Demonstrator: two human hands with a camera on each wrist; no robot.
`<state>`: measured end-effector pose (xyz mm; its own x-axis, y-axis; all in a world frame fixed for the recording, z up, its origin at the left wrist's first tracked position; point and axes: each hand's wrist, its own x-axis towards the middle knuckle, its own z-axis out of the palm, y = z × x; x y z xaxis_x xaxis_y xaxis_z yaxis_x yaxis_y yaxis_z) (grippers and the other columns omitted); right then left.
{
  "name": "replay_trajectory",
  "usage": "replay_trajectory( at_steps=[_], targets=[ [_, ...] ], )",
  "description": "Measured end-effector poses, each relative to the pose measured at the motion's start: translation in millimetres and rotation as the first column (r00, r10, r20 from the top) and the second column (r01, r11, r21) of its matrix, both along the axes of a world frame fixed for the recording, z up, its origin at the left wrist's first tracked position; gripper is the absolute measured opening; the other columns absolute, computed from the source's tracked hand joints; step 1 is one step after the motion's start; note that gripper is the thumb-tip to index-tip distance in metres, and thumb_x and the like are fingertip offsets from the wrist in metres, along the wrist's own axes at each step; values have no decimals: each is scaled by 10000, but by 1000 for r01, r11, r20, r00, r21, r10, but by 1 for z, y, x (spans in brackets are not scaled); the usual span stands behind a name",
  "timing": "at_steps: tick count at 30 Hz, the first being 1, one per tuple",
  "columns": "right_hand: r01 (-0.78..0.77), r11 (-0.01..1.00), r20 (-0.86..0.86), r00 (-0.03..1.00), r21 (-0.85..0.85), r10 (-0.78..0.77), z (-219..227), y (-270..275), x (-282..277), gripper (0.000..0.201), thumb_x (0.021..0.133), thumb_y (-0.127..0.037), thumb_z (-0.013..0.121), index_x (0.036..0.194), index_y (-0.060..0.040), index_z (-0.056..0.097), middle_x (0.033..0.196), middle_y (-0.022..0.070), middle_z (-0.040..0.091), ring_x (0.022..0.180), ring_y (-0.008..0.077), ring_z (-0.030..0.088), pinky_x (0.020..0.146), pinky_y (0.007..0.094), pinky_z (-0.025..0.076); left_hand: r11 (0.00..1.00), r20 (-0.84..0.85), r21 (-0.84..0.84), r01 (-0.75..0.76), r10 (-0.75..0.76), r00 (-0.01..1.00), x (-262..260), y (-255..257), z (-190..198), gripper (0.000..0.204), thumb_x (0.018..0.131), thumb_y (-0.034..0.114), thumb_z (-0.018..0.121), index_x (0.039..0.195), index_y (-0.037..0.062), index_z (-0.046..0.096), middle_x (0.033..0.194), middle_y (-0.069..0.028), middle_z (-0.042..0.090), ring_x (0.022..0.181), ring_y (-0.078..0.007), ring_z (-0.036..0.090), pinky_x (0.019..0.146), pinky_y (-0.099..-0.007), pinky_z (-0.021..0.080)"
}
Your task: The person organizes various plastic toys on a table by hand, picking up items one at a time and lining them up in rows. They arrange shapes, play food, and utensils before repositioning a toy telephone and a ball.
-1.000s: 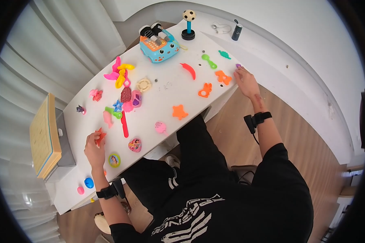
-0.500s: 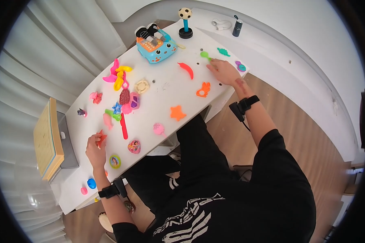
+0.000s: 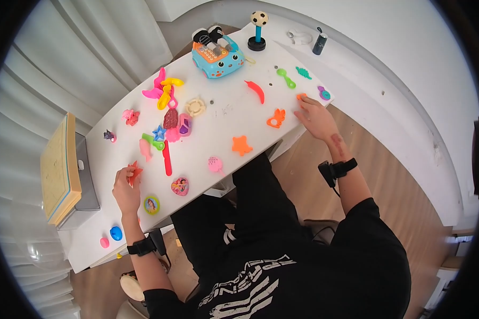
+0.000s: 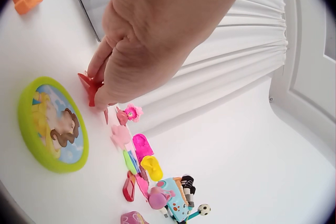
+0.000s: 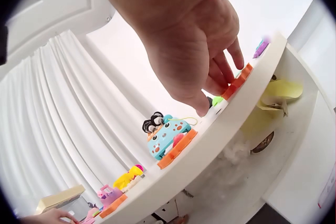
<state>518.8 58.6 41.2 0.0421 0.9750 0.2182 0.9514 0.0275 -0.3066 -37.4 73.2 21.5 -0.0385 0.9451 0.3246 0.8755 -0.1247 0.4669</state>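
My left hand [image 3: 126, 192] pinches a red, pointed, star-like toy [image 4: 91, 88] between thumb and fingers, low over the white table. Beside that hand lies a round green-rimmed disc with a princess picture [image 4: 52, 124]. At the table's right edge, my right hand [image 3: 316, 121] rests its straight fingers on an orange cookie cutter [image 5: 238, 82], with the thumb held apart. The hand covers most of this cutter in the head view. Close by are a purple and teal toy [image 3: 324, 93], a light green spoon [image 3: 286, 78] and an orange rabbit-like cutter [image 3: 276, 118].
Between the hands lie an orange star cutter [image 3: 242, 145], a pink perforated toy [image 3: 215, 164], a red knife [image 3: 167, 158] and a heart-shaped picture disc [image 3: 180, 186]. A blue toy phone [image 3: 218, 59] and a football stand [image 3: 257, 34] are farther back. A box [image 3: 64, 170] stands left.
My right hand has gone from the purple toy at the far right corner to near the green spoon, then back rightward onto the orange cutter. My left hand keeps its pinch with little movement.
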Motion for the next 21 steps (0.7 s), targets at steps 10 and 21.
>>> replay_trajectory(
  at_steps=[10, 21],
  targets=[
    [-50, 999, -110, 993, -14, 48, 20, 48, -58, 561, 1031, -389, 560, 1447, -14, 536, 1540, 205, 497, 1393, 349, 506, 1140, 427, 442, 1000, -28, -8, 11, -11, 1000, 1, 2, 3, 252, 844, 3, 760, 1081, 26, 677, 1011, -95, 716, 926, -238, 729, 840, -356, 602],
    [-73, 990, 10, 997, -124, 75, -2, 85, -82, 484, 1037, -396, 556, 1347, -31, 625, 1605, 226, 395, 1418, 378, 470, 1140, 448, 435, 1000, -10, 7, 7, -7, 1000, 4, 2, 4, 227, 820, 34, 777, 1029, 30, 689, 1029, -97, 712, 891, -265, 708, 788, -379, 567]
  ],
)
